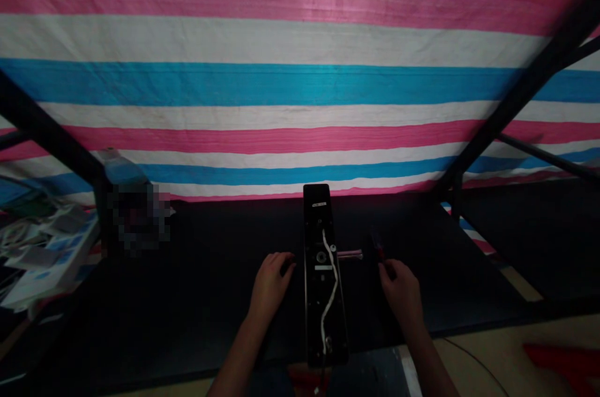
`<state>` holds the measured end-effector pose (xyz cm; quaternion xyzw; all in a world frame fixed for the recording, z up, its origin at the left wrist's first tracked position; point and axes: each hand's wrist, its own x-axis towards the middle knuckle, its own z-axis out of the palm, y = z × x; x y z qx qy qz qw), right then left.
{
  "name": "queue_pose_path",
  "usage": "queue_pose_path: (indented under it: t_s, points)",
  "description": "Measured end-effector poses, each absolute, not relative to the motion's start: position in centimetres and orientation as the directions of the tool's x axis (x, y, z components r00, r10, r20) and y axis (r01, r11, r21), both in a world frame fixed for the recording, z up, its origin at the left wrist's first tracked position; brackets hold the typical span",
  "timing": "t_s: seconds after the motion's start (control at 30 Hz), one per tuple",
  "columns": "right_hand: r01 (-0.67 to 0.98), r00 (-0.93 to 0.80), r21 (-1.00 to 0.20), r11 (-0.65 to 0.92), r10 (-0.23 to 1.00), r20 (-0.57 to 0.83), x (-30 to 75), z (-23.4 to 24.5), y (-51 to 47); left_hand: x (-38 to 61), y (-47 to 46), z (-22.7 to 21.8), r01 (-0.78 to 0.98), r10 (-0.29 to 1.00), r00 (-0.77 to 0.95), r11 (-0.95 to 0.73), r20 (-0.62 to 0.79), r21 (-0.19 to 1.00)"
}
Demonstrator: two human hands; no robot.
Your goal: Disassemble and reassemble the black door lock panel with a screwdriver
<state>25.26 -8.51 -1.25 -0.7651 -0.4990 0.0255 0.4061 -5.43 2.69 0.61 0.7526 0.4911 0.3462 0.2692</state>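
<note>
At the far left, a white and blue box [70,259] is seen, with pale cords [19,231] piled at its top; whether they are in it or on it cannot be told.

Next, the left arm is stretched forward from the bottom edge and leaned a bit to the right. The left hand [273,278] is set low over the black table [206,297], just beside the long black lock panel. Its fingers are softly bent, and a small gap is left between the thumb and the first finger.

In the middle, the long black lock panel [314,316] is laid on the table, with its near end by the table's front edge. A wavy white cable [335,284] is stretched along it. A shiny lever handle [349,254] is pointed out to the right from its side.

To the right, the right arm is reached forward and leaned to the left. A thin, dark tool with some red on it [380,252] is pinched between the thumb and fingers of the right hand [400,287]. The tool is pointed away, and its kind is hidden by the dark.
</note>
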Motion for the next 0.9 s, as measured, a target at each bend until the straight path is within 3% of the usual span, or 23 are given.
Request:
queue_pose_path:
  t_s: [0.2,0.4,0.53,0.67,0.9]
  points:
    - [0.836,0.466,-0.482,-0.262,0.804,0.369,26.4,-1.9,-7.4,-6.1,2.5,0.4,0.542,0.935,0.236,-0.353,0.265,0.763]
    - [0.799,0.47,-0.527,-0.288,0.846,0.252,26.7,-1.2,-6.2,-6.7,-0.1,0.8,0.486,0.964,-0.033,-0.214,0.263,0.848]
    - [0.8,0.436,-0.54,-0.262,0.872,0.223,25.2,-1.2,-5.6,-5.1,-2.8,1.2,0.4,0.97,0.046,-0.238,0.24,0.885]
    - [0.811,0.392,-0.539,-0.227,0.895,0.212,24.0,-1.3,-5.4,-3.4,-4.0,1.7,0.333,0.937,0.154,-0.347,0.312,0.877]
    - [0.759,0.38,-0.642,-0.105,0.873,0.306,24.0,-1.5,-6.2,-3.4,-3.4,1.4,0.303,0.966,0.15,-0.249,0.212,0.92]
